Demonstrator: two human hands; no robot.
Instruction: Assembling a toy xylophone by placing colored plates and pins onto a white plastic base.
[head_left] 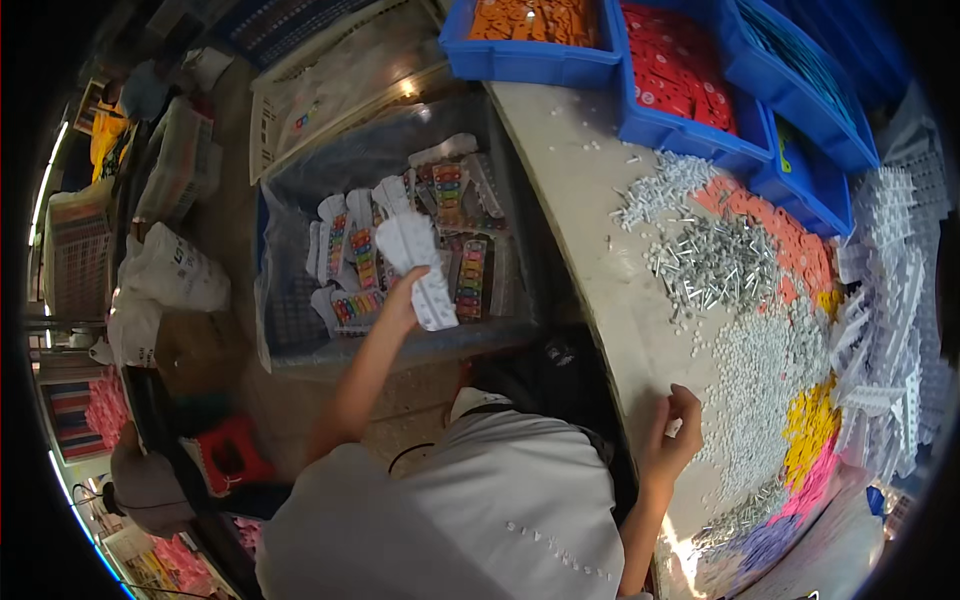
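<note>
1. Head view, left hand (406, 297): its fingers are closed on the lower part of a white piece (408, 243), long and slim with a wavy outline.
2. Head view, white piece: it is held tilted over the bin (262, 240), above the packs (472, 280) lying inside. Many packs show a row of coloured bars; some are mostly white. A clear liner (310, 362) hangs over the bin's near edge.
3. Head view, right hand (680, 435): it is over the table (575, 160), beside the white beads (755, 365). The fingers are curled toward the thumb, with a small pale spot between them; I cannot tell whether they hold something.
4. Head view, table: beyond the white beads lie the screws (710, 262), in a loose silvery heap, with salmon pieces (795, 240) along their right side. Yellow pieces (808, 430), pink pieces (815, 480) and purple pieces (765, 540) follow down the right side of the white beads. White strips (885, 330) are heaped at the far right.
5. Head view, top right: blue tubs (690, 143) stand close together, their contents orange, red, teal and green.
6. Head view, left side: white sacks (180, 275) sit near the bin, and a red stool (232, 455) is lower down. Another person (150, 490) is at the lower left.
</note>
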